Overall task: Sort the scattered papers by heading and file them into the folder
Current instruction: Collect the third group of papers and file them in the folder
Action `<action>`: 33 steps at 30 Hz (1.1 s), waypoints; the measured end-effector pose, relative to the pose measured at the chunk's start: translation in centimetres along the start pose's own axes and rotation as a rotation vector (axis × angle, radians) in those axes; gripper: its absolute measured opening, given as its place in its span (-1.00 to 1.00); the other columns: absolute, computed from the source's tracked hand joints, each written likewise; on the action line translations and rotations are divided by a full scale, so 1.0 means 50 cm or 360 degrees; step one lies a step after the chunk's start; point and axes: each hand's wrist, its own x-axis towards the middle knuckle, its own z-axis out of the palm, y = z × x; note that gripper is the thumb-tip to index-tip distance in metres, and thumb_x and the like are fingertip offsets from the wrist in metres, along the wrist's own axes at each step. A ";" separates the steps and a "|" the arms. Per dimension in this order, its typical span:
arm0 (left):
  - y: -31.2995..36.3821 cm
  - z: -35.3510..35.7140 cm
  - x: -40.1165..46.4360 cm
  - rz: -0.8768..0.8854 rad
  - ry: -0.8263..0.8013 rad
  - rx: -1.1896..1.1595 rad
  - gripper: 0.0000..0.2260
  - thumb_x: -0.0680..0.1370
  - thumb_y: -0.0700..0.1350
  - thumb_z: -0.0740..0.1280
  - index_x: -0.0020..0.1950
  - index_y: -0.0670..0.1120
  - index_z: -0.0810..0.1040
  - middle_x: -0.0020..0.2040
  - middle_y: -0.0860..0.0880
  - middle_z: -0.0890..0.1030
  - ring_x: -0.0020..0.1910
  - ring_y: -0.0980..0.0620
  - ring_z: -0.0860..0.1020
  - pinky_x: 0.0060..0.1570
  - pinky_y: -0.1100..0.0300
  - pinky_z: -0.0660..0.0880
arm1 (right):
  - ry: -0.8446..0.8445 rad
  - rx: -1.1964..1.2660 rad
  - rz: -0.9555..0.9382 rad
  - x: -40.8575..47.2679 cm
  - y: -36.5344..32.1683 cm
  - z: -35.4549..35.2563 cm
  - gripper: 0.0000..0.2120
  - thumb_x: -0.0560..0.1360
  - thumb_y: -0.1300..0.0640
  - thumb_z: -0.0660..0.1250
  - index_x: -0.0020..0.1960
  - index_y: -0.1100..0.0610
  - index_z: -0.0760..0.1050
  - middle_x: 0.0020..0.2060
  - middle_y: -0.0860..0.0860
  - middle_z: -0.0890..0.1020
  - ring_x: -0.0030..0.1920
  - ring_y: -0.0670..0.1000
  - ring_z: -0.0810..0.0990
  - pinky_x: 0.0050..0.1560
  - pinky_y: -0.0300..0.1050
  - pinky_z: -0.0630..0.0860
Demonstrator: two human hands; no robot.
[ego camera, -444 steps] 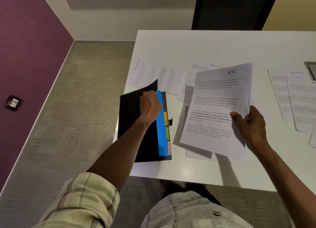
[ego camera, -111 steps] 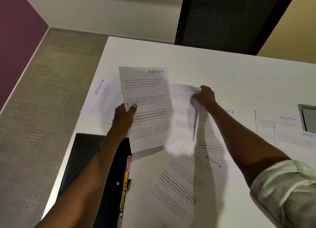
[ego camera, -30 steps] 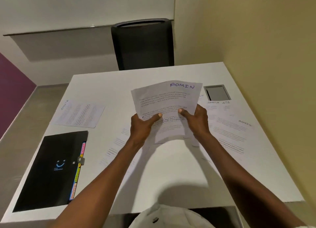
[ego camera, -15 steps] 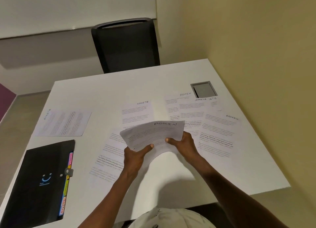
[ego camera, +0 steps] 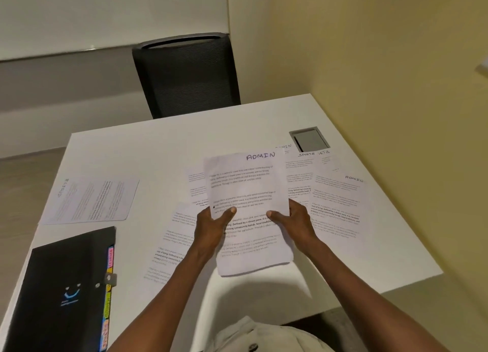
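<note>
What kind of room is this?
Probably an office or meeting room: a plain white table strewn with printed sheets, a black mesh office chair, and a black tabbed file folder.

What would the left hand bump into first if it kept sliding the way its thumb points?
Probably the right hand: the left hand's thumb points rightward across the ADMIN papers toward it. Depth is unclear.

One black folder (ego camera: 60,293), one chair (ego camera: 184,74), two hands — and perhaps seven loose sheets, overlaps blurring the count.
</note>
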 end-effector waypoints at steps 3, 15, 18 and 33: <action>0.021 -0.004 0.015 -0.0018 -0.0070 -0.0110 -0.83 0.51 -0.10 0.49 0.10 0.00 0.65 -0.04 0.05 0.74 -0.05 0.07 0.71 -0.22 0.31 0.59 | 0.0042 -0.0060 -0.0025 0.005 -0.011 0.012 -0.71 0.42 0.17 0.51 0.13 0.07 0.62 -0.04 -0.12 0.71 -0.04 -0.14 0.68 -0.07 -0.29 0.58; 0.009 -0.039 0.069 -0.0180 0.0074 0.0071 -0.77 0.55 -0.10 0.46 0.18 -0.10 0.61 -0.02 -0.04 0.72 -0.06 -0.06 0.68 -0.09 0.14 0.59 | 0.0055 -0.0493 0.0158 0.055 -0.017 0.027 -0.67 0.55 0.01 0.31 -0.30 0.17 0.42 -0.38 -0.01 0.54 -0.34 -0.01 0.50 -0.25 -0.11 0.43; 0.005 -0.068 0.091 -0.0216 0.0250 0.0152 -0.74 0.55 -0.09 0.45 0.21 -0.14 0.59 0.01 -0.09 0.69 -0.07 -0.11 0.64 0.01 0.06 0.58 | -0.0107 -0.0843 0.0235 0.081 0.015 0.030 -0.68 0.60 0.05 0.19 -0.03 0.28 0.58 -0.04 0.11 0.67 0.02 0.16 0.61 0.04 0.00 0.48; 0.009 -0.142 0.159 -0.0350 0.0613 0.0155 -0.69 0.52 -0.03 0.49 0.20 -0.08 0.56 0.05 -0.10 0.68 0.01 -0.14 0.65 0.15 -0.12 0.57 | -0.0552 -0.1476 0.0048 0.170 0.122 0.069 -0.62 0.58 0.05 0.22 0.30 0.25 0.43 0.20 0.21 0.58 0.21 0.17 0.55 0.18 -0.03 0.48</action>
